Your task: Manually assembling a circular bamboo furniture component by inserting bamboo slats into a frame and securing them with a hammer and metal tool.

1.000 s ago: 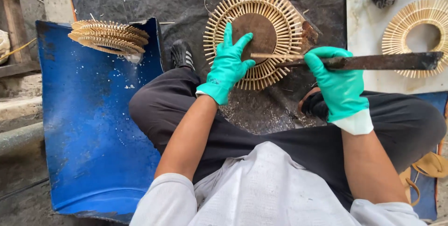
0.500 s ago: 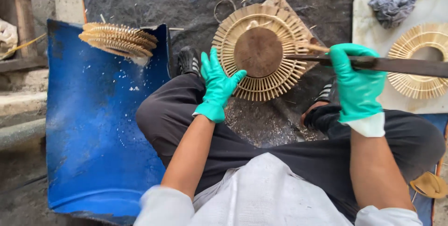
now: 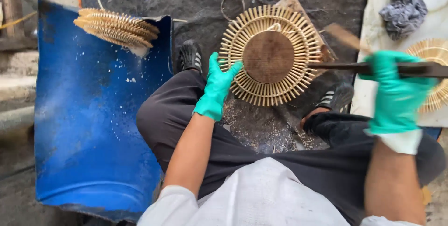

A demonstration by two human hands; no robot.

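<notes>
I see my left hand (image 3: pixel 217 86), in a green glove, lying flat with its fingers spread on the lower left rim of the round bamboo mat (image 3: pixel 270 54). It presses the rim rather than closing around it. The mat, a ring of short sticks around a dark wooden disc (image 3: pixel 268 56), sits on a wooden block (image 3: pixel 298 9) on the dark ground, just beyond my knees.

My right hand (image 3: pixel 394 90), also gloved, is closed around the handle of a long dark blade (image 3: pixel 345 66). The blade lies level, and its tip meets the right edge of the mat. The hand is blurred, so I cannot make out the fingers one by one.

On the left lies a curved blue plastic sheet (image 3: pixel 88 114) with a stack of finished mats (image 3: pixel 116 27) at its far edge. On the right a white slab (image 3: pixel 373 30) carries a grey rag (image 3: pixel 403 6) at its far end and another mat (image 3: pixel 431 53) by its right edge.
</notes>
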